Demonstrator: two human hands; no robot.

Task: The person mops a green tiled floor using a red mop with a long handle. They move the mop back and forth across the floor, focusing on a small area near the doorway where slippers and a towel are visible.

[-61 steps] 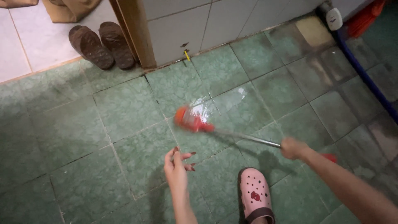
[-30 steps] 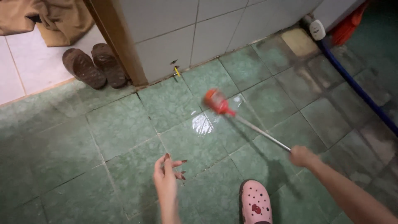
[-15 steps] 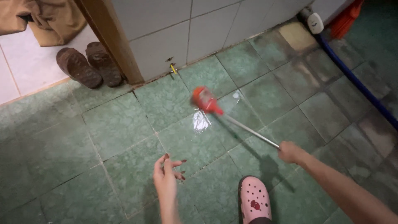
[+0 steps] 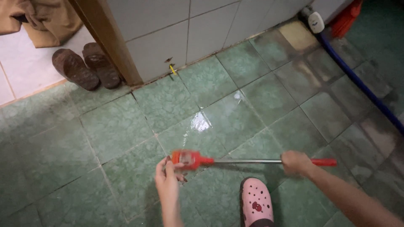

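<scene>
Red-headed brush (image 4: 188,159) lies level above the wet green tile floor (image 4: 126,126), long axis left to right, head leftward. Left hand (image 4: 168,178), fingers spread, touches the head; right hand (image 4: 296,162) is clamped on the metal shaft near the red grip. Head-handling seems underway; steady support matters next.

Floor (image 4: 256,105): green tile, wet gloss. Brush (image 4: 187,159): red plastic head, bare metal shaft. Clog (image 4: 256,201): pink matt rubber.
</scene>
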